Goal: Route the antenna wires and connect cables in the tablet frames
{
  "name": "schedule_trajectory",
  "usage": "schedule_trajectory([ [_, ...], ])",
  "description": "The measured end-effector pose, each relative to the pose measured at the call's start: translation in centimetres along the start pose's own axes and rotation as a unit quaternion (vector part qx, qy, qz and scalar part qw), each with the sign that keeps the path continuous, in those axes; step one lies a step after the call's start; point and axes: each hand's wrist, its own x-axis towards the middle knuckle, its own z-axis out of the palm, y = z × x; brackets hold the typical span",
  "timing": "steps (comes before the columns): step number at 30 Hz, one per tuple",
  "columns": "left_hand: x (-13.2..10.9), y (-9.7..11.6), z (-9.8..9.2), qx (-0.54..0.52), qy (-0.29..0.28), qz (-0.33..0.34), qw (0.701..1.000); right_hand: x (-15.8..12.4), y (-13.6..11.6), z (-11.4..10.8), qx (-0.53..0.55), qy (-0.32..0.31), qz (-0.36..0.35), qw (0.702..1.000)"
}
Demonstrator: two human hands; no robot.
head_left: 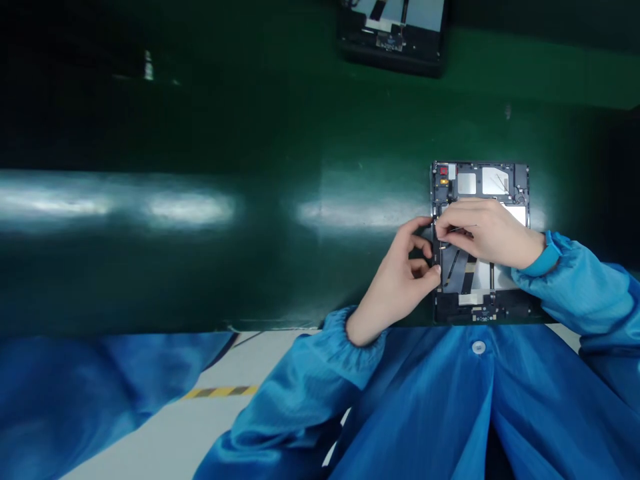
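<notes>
An opened tablet lies face down on the green belt, its inner boards and metal shields showing. My left hand rests at the tablet's left edge with fingers curled and pinched against the frame. My right hand lies over the middle of the tablet, fingers closed on a thin metal tool, probably tweezers, whose tip points at the left edge. Both arms wear blue sleeves.
A second opened device lies on the belt at the far top edge. The belt stretches wide to the left. Below its near edge, a pale floor with a yellow-black stripe shows between blue garment folds.
</notes>
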Motion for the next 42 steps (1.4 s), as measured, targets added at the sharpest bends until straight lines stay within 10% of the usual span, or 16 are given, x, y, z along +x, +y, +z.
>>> schedule_trajectory([
  [28,4.2,1.5,-0.9,0.102,0.048,0.048,0.992,1.7,1.6,0.0,-0.045,0.062,0.037,0.996],
  [42,7.1,3.2,-1.0,-0.042,0.033,-0.013,0.998,2.5,1.6,-0.4,0.002,0.143,0.16,0.977],
])
